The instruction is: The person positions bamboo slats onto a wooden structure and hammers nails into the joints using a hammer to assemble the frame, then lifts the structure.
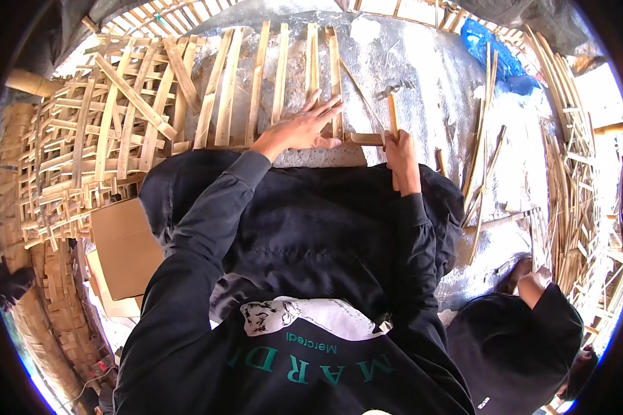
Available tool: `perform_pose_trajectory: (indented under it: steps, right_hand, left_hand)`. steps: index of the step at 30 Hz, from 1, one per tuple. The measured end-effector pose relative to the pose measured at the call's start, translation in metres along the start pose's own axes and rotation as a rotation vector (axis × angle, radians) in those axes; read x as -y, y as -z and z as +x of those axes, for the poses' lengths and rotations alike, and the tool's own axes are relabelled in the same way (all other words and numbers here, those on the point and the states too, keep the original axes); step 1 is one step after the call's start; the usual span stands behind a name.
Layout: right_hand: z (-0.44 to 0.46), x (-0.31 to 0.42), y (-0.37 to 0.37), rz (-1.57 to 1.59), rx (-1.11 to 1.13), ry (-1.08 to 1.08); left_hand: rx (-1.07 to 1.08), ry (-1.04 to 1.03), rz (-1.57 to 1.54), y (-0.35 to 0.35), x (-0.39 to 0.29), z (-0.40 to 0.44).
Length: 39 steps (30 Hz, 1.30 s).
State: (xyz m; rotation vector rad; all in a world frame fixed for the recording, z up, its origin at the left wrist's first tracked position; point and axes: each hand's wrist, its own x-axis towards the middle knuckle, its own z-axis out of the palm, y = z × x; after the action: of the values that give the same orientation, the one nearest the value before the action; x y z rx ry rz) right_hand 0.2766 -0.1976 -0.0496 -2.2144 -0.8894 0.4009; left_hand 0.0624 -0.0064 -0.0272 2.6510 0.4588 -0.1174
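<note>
My right hand (403, 153) is wrapped round the wooden handle of a hammer (392, 114), whose metal head points away from me. My left hand (303, 128) lies with its fingers spread over the near end of the bamboo slats, close to a split slat (333, 62). Several pale slats, among them one upright strip (259, 83), stand side by side in a row running away from my lap. A short bamboo piece (364, 139) lies crosswise between my two hands. Whatever is under my left palm is hidden.
Woven bamboo lattice (62, 166) with loose slats spreads at left, above a cardboard box (128, 238). Shiny sheeting (422, 62) covers the floor. Thin strips (488, 131) and a blue plastic bag (491, 52) lie at right. Another person in black (512, 346) sits at lower right.
</note>
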Motion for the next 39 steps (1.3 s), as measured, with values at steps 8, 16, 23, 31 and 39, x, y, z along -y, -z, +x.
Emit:
perform_pose_trajectory:
  steps: [8,16,23,31,39]
  right_hand:
    - [-0.041,0.053,0.041,0.026,-0.083,0.243]
    - [-0.082,0.088,0.067,-0.129,0.139,0.432]
    - [-0.093,0.093,0.086,-0.208,0.172,0.433]
    - [-0.099,0.096,0.087,-0.331,0.204,0.429]
    - [-0.102,0.087,0.087,-0.349,0.226,0.445]
  left_hand:
    - [-0.01,0.002,-0.026,-0.003,0.0,0.004]
    - [0.033,0.023,-0.038,-0.003,0.004,0.005]
    - [0.031,-0.023,-0.028,0.008,-0.006,-0.001]
    - [0.059,-0.022,0.09,0.001,-0.001,0.004]
    - [-0.001,-0.017,-0.018,-0.004,0.001,0.005]
